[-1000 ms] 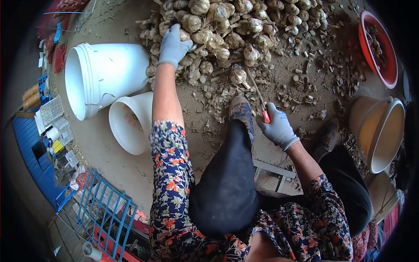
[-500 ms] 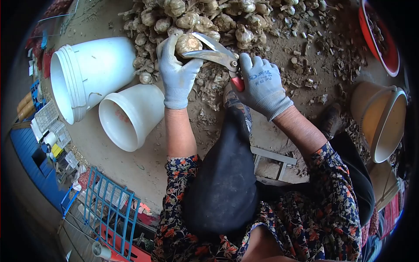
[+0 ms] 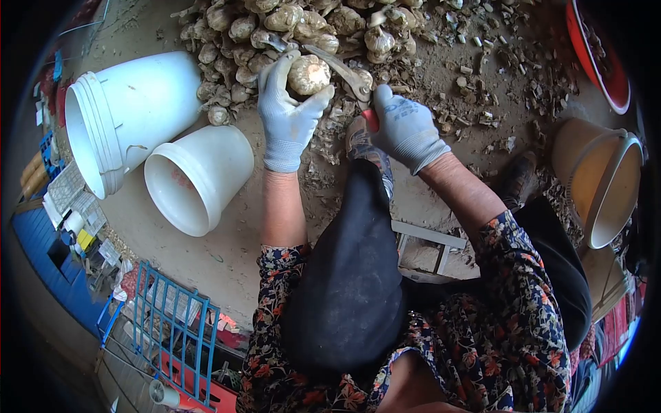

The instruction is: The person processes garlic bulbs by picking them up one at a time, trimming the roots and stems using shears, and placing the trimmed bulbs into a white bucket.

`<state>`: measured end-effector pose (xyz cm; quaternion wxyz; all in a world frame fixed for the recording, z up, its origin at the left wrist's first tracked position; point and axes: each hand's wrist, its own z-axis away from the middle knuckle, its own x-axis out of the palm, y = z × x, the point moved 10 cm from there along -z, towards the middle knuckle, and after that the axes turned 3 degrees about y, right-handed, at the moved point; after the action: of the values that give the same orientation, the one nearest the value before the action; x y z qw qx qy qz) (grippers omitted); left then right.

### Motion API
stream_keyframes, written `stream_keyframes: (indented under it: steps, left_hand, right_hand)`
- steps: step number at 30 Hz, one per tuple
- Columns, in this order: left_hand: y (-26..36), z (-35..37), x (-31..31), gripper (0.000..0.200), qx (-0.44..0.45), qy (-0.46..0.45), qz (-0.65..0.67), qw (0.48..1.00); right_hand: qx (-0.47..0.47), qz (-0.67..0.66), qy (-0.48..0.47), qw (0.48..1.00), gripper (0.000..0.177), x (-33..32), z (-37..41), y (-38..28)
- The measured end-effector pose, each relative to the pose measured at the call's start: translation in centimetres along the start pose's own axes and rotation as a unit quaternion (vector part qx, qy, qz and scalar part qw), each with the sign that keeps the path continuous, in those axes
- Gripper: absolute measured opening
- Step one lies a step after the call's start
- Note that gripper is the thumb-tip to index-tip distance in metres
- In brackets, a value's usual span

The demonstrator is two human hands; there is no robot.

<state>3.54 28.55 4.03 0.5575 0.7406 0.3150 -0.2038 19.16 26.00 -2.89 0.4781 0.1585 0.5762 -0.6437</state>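
My left hand (image 3: 289, 117), in a pale grey glove, holds a garlic bulb (image 3: 309, 75) between thumb and fingers, its cut face showing. Gloved as well, my right hand (image 3: 407, 127) grips the red handle of metal shears (image 3: 352, 81). The blades lie just right of the bulb and point up and left. A large heap of garlic bulbs (image 3: 282, 19) lies beyond both hands. Trimmed stem pieces and dry skins (image 3: 475, 76) are scattered on the ground to the right.
Two white buckets (image 3: 148, 96) (image 3: 227, 155) lie on their sides at the left. At the right are a red basin (image 3: 623, 89) and a cream bucket (image 3: 564, 148). A metal stool frame (image 3: 430, 235) stands by my legs; a blue rack (image 3: 172, 316) is at lower left.
The shears' blades no longer straddle the bulb and have come closer together, on its right. A small pale piece now appears above the blades, over the heap.
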Motion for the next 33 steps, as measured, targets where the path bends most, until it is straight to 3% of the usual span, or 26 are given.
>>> stream_keyframes:
  steps: [1, 3, 4, 5, 6, 8, 10, 15, 18, 19, 20, 21, 22, 23, 24, 25, 26, 27, 28, 29, 30, 31, 32, 33]
  left_hand:
    - [-1.5, 0.3, 0.3, 0.06, -0.089, 0.002, 0.146, 0.985]
    - [-3.1, 1.6, 1.5, 0.061, -0.234, -0.006, 0.383, 0.893]
    - [-3.1, 1.7, 1.3, 0.061, -0.231, 0.0, 0.384, 0.894]
    - [-3.2, 2.2, 1.8, 0.06, -0.256, 0.003, 0.489, 0.834]
    - [-3.2, 2.8, 2.4, 0.059, -0.278, 0.004, 0.587, 0.761]
    - [-3.0, 3.3, 2.5, 0.056, -0.277, 0.003, 0.597, 0.753]
    - [-2.8, 4.1, 3.4, 0.057, -0.305, -0.034, 0.64, 0.704]
    - [-3.2, 5.0, 3.2, 0.046, -0.344, -0.039, 0.595, 0.725]
    - [-3.7, 5.5, 2.8, 0.036, -0.349, -0.049, 0.597, 0.721]
    - [-3.4, 5.0, 1.1, 0.035, -0.335, -0.023, 0.547, 0.767]
    - [-3.2, 3.9, -1.4, 0.034, -0.289, 0.003, 0.578, 0.763]
    - [-4.4, 4.3, -6.0, 0.029, -0.292, 0.124, 0.531, 0.786]
    - [-8.4, 6.2, -12.7, 0.021, -0.276, 0.289, 0.423, 0.814]
    - [-6.7, 6.8, -18.2, 0.014, -0.27, 0.375, 0.27, 0.845]
    - [-7.6, 8.1, -23.5, 0.021, -0.237, 0.378, 0.12, 0.887]
    - [-7.3, 9.1, -26.2, 0.04, -0.285, 0.376, -0.121, 0.873]
    - [-7.4, 8.7, -26.2, 0.04, -0.279, 0.377, -0.116, 0.876]
    - [-6.3, 6.9, -25.6, 0.049, -0.271, 0.252, -0.421, 0.828]
    - [-6.1, 5.5, -24.1, 0.059, -0.235, 0.1, -0.682, 0.686]
    - [-5.6, 3.3, -21.7, 0.065, -0.124, 0.095, -0.593, 0.79]
    - [-7.1, 1.3, -18.9, 0.06, -0.108, 0.084, -0.471, 0.872]
    - [-6.5, -0.5, -14.4, 0.049, -0.23, 0.161, -0.114, 0.953]
    - [-6.9, -2.0, -8.9, 0.052, -0.323, 0.15, 0.076, 0.931]
    - [-6.5, -4.8, -5.2, 0.059, -0.263, 0.085, -0.015, 0.961]
  right_hand:
    - [0.033, -0.034, -0.007, 0.999, 0.023, 0.1, 0.1, 0.8]
    - [0.075, -0.123, 0.008, 0.99, 0.026, 0.6, 1.0, 3.2]
    - [0.078, -0.161, 0.008, 0.984, 0.027, 0.6, 1.4, 4.0]
    - [0.076, -0.16, 0.007, 0.984, 0.027, -0.2, 2.0, 4.1]
    - [0.08, -0.2, -0.05, 0.975, 0.028, -0.2, 2.8, 3.9]
    - [0.085, -0.236, -0.11, 0.962, 0.029, 0.0, 3.8, 3.5]
    - [0.041, -0.288, -0.178, 0.94, 0.032, 0.7, 4.3, 1.8]
    - [-0.038, -0.247, -0.171, 0.953, 0.032, 0.7, 2.8, -1.0]
    - [-0.024, -0.272, -0.159, 0.949, 0.036, 1.1, 2.8, -1.5]
    - [0.009, -0.333, -0.136, 0.933, 0.032, 1.6, 3.2, -1.0]
    - [0.005, -0.333, -0.135, 0.933, 0.032, 1.6, 3.8, -1.1]
    - [0.042, -0.365, -0.14, 0.92, 0.03, 1.8, 4.5, -0.2]
    - [0.08, -0.397, -0.143, 0.903, 0.028, 2.0, 5.1, 0.6]
    - [0.133, -0.429, -0.159, 0.879, 0.026, 2.7, 6.1, 1.7]
    - [0.131, -0.431, -0.157, 0.879, 0.026, 3.0, 6.7, 2.6]
    - [0.165, -0.423, -0.168, 0.875, 0.022, 4.1, 7.6, 4.3]
    - [0.2, -0.414, -0.177, 0.87, 0.018, 4.5, 8.0, 5.2]
    - [0.253, -0.434, -0.193, 0.842, 0.02, 4.9, 8.7, 5.9]
    - [0.254, -0.436, -0.19, 0.842, 0.02, 4.9, 8.5, 6.0]
    - [0.272, -0.423, -0.19, 0.843, 0.024, 5.1, 8.6, 6.3]
    - [0.289, -0.409, -0.19, 0.845, 0.029, 5.3, 8.6, 6.8]
    - [0.289, -0.408, -0.189, 0.845, 0.029, 5.6, 8.5, 6.9]
    - [0.245, -0.381, -0.156, 0.878, 0.031, 5.1, 7.7, 6.7]
    - [0.199, -0.352, -0.123, 0.906, 0.033, 4.4, 7.1, 6.4]
